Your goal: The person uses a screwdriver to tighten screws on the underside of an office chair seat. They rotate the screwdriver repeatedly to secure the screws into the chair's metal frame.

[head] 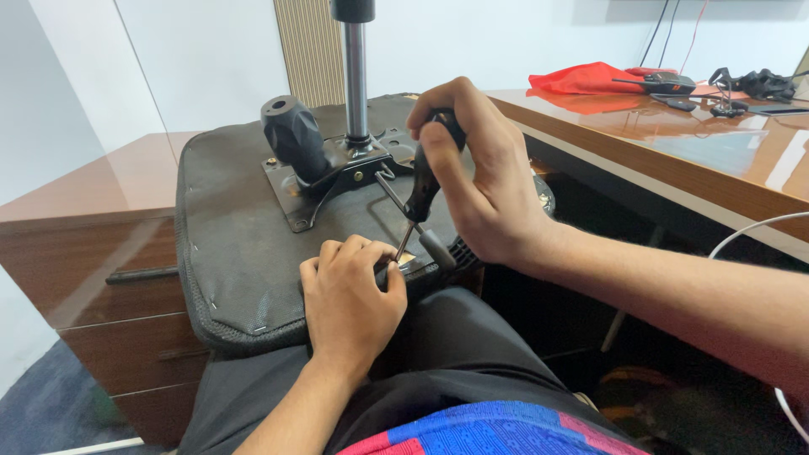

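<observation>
An upturned office chair seat [236, 244] rests on my lap, its black underside facing up. A metal mechanism plate [337, 173] with a black knob [291, 135] and a chrome gas cylinder [356, 76] stands on it. My right hand [476, 181] grips a black-handled screwdriver [425, 181], its shaft pointing down to the seat's near edge. My left hand [350, 299] presses on the seat edge, fingers right beside the screwdriver tip. A grey-tipped lever [417, 223] crosses behind the shaft.
A glossy wooden desk [674, 143] runs along the right, carrying a red cloth [590, 77], black devices and cables [754, 84]. A wooden drawer cabinet [84, 253] stands at the left. A white cable [750, 232] curves at the right edge.
</observation>
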